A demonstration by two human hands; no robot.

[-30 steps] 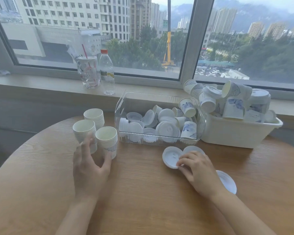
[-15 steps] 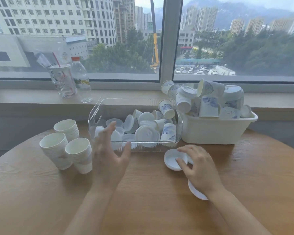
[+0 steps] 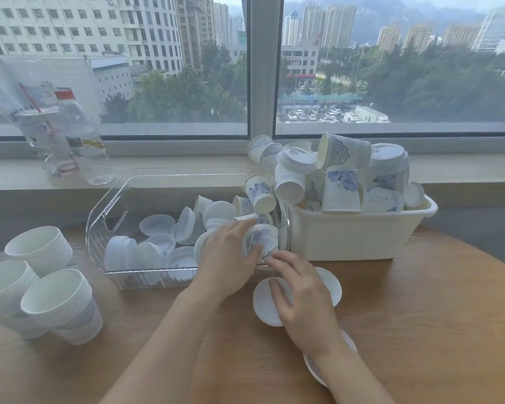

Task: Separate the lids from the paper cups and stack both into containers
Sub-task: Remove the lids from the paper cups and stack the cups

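My left hand point(image 3: 228, 258) reaches into the right front corner of the clear container point(image 3: 99, 228) and grips a blue-patterned paper cup point(image 3: 264, 239) between fingers and thumb. The container holds several loose white lids point(image 3: 155, 225) and a few cups. My right hand point(image 3: 303, 301) hovers with spread fingers over a white lid point(image 3: 263, 304) on the table, its fingertips close to the gripped cup. Two more lids point(image 3: 331, 284) lie beside and under that hand. The white bin point(image 3: 347, 234) is heaped with lidded cups point(image 3: 341, 188). Three stacks of bare cups point(image 3: 59, 298) stand at the left.
A water bottle point(image 3: 82, 135) and a plastic drink cup with a red straw point(image 3: 47, 141) stand on the window sill behind the clear container. The round wooden table point(image 3: 420, 330) curves away at the right, with bare wood in front of the white bin.
My left hand moved right from the cup stacks into the clear container and took hold of a cup. My right hand shifted slightly forward over the lids. The view turned right.
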